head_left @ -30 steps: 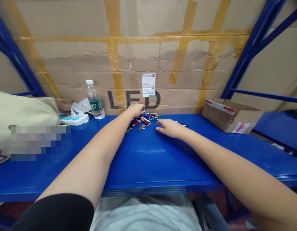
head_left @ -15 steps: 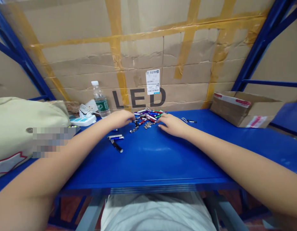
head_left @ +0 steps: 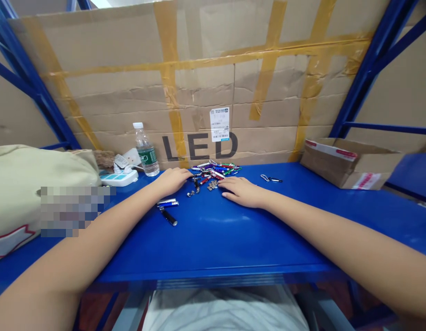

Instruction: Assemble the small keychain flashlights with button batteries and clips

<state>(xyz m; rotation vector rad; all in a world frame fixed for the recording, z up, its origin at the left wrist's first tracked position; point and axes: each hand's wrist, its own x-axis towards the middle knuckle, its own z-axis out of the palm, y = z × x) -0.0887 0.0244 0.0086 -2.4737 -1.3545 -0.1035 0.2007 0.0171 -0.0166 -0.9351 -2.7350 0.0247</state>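
Note:
A pile of slim, shiny coloured tubes with metal clips (head_left: pixel 218 170), which look like keychain lights, lies at the back of the blue table. My left hand (head_left: pixel 173 180) rests at its left edge, fingers stretched toward the tubes; its thumb is hidden. Small round discs like button cells (head_left: pixel 212 185) sit in front of the pile. Over their right side lies my right hand (head_left: pixel 243 191), palm down with fingers spread, the fingertips at the discs. Small silvery caps (head_left: pixel 190 194) are below the pile. A black tube (head_left: pixel 168 216) and a blue tube (head_left: pixel 168 203) lie by my left forearm.
A water bottle (head_left: pixel 146 154) and a white power strip (head_left: pixel 119 178) stand back left, beside a pale green bag (head_left: pixel 43 170). An open carton (head_left: pixel 337 168) is at right. A carabiner clip (head_left: pixel 265 177) lies nearer. Large cardboard (head_left: pixel 268 105) walls off the back.
My right hand has moved slightly left and toward me, onto the discs. My left hand has drawn a little left, its fingers now flatter. The view has tilted slightly up.

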